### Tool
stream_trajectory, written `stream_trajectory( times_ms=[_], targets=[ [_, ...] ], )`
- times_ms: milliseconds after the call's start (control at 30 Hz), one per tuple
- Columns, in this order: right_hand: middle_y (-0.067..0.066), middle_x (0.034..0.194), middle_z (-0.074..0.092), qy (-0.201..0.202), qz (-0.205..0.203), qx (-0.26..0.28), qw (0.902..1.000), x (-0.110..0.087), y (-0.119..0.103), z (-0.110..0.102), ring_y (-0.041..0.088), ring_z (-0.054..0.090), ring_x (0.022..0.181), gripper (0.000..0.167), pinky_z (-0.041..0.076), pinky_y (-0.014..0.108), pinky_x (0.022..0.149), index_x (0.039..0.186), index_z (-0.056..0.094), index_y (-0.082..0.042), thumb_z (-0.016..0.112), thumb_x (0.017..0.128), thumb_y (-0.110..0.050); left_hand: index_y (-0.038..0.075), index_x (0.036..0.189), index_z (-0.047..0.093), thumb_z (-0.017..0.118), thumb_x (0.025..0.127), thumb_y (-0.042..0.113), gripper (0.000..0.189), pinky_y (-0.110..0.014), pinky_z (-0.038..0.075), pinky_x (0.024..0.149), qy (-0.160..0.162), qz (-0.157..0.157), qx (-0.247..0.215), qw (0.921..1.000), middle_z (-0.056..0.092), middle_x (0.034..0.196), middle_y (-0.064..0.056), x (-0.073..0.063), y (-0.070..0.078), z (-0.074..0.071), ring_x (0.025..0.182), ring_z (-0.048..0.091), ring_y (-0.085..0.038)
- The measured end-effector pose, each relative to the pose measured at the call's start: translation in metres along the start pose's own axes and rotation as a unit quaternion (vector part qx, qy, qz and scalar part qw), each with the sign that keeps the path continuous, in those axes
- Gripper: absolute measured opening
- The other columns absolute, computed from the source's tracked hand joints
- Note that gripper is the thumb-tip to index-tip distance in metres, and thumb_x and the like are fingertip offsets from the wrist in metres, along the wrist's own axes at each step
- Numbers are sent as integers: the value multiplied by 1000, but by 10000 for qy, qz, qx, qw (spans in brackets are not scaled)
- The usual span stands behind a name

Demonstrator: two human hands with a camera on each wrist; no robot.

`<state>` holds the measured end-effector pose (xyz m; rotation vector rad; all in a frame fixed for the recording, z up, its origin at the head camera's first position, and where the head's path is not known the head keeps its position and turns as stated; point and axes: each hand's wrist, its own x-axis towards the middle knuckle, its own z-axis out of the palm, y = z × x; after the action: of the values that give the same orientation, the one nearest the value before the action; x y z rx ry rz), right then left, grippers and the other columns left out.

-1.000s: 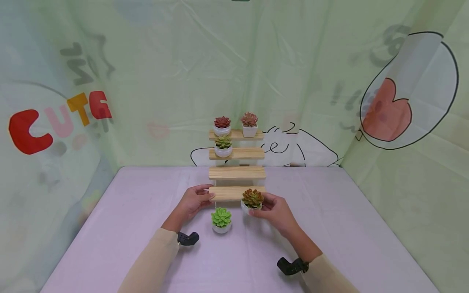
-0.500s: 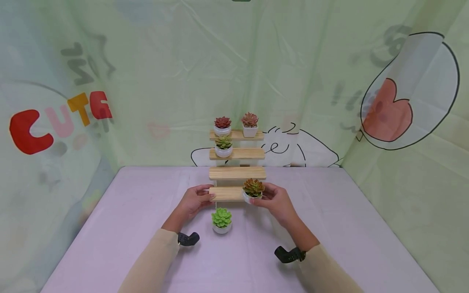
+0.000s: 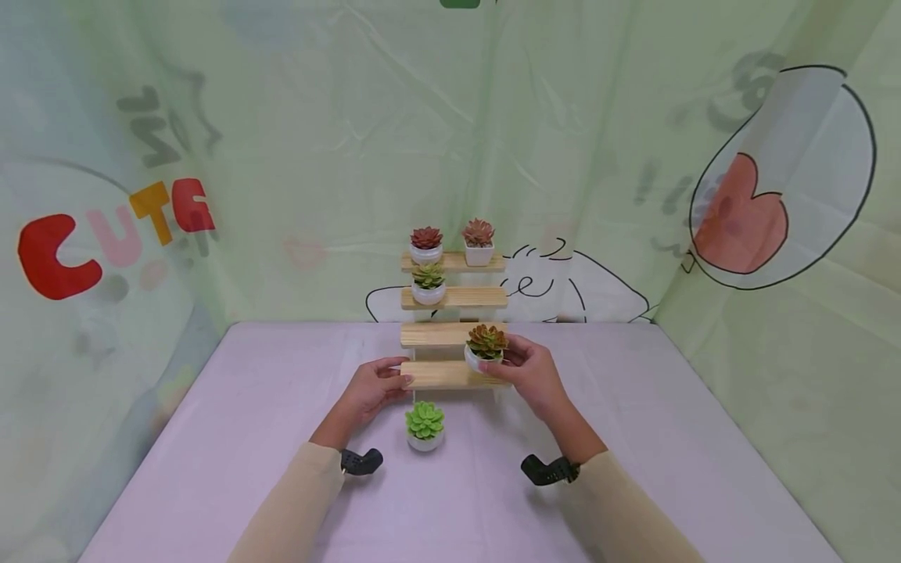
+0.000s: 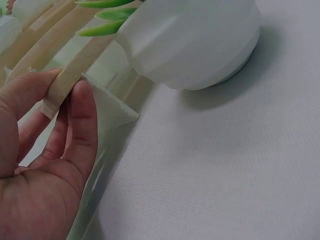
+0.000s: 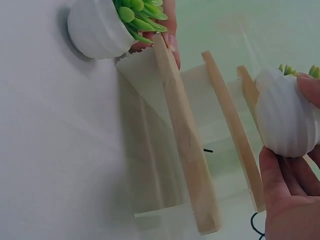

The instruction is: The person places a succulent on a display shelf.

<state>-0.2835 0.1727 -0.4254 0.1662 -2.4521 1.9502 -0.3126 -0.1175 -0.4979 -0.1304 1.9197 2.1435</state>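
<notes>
A small stepped wooden shelf (image 3: 442, 375) with white side supports stands on the table. My left hand (image 3: 370, 391) pinches the left end of its lowest board between thumb and fingers, as the left wrist view also shows. In my right hand (image 3: 533, 374) is a potted succulent (image 3: 486, 344) with brownish-orange leaves, gripped by its white ribbed pot (image 5: 287, 115). That pot hangs in front of the right part of the lower boards, apart from the lowest board in the right wrist view. A bright green potted succulent (image 3: 425, 426) sits on the table before the shelf.
On the top board stand a dark red succulent (image 3: 426, 245) at left and a pink one (image 3: 479, 242) at right. A yellow-green succulent (image 3: 428, 283) occupies the left of the board below. Behind the table (image 3: 633, 438) hangs a printed curtain (image 3: 317, 156).
My right hand has lifted the brownish-orange succulent from in front of the lowest board to above it. The left hand keeps its pinch on the board's end.
</notes>
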Motion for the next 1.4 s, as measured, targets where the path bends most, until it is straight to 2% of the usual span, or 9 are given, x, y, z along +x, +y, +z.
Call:
stream_trajectory(
  times_ms=[167, 400, 600, 767, 967, 1267, 1400],
  targets=[
    [18, 144, 60, 97, -47, 7, 9999, 9, -3, 1, 31, 59, 133, 68, 53, 27, 106, 145, 56, -5, 85, 84, -12, 5, 141, 61, 73, 93, 1, 50, -35, 65, 85, 39, -42, 29, 10000, 66, 116, -16, -1, 0, 0, 94, 72, -20],
    [17, 143, 61, 235, -98, 4, 9997, 20, -9, -2, 30, 59, 132, 68, 53, 32, 108, 145, 56, -6, 85, 85, -17, 5, 141, 60, 73, 93, 0, 50, -34, 64, 85, 18, -35, 3, 10000, 65, 118, -17, 0, -1, -1, 96, 71, -21],
    [14, 143, 62, 279, -167, -39, 9995, 30, -16, -1, 28, 60, 130, 67, 55, 29, 106, 144, 57, -8, 86, 85, -21, 6, 141, 60, 72, 93, 0, 50, -34, 65, 84, 55, -46, -42, 10000, 65, 117, -16, 0, -2, -1, 95, 71, -20],
    [14, 141, 63, 296, -232, 15, 9993, 38, -21, -1, 27, 61, 128, 65, 57, 20, 97, 143, 59, -8, 85, 85, -17, 7, 141, 61, 71, 94, 1, 49, -33, 64, 84, 69, -71, -53, 9999, 66, 117, -16, -1, -1, -1, 95, 71, -20],
    [13, 138, 64, 377, -266, -32, 9989, 48, -26, -2, 26, 61, 123, 66, 57, 13, 86, 143, 60, -10, 87, 84, -22, 7, 141, 61, 71, 94, 1, 49, -33, 64, 85, 56, -74, -56, 9999, 66, 118, -16, -2, 1, -1, 95, 71, -19],
    [15, 137, 65, 479, -331, -33, 9983, 65, -29, -4, 27, 61, 124, 66, 56, 14, 87, 142, 60, -8, 87, 83, -20, 7, 142, 60, 72, 93, 2, 50, -36, 64, 88, 3, -72, -44, 10000, 67, 119, -16, -2, 1, -1, 95, 71, -18],
    [15, 137, 65, 491, -324, -48, 9983, 70, -32, -6, 27, 61, 125, 66, 57, 20, 92, 142, 59, -8, 87, 84, -21, 7, 142, 60, 72, 93, 2, 50, -35, 64, 87, -5, -73, -43, 10000, 66, 118, -16, 0, 0, -2, 95, 71, -19]
  ],
)
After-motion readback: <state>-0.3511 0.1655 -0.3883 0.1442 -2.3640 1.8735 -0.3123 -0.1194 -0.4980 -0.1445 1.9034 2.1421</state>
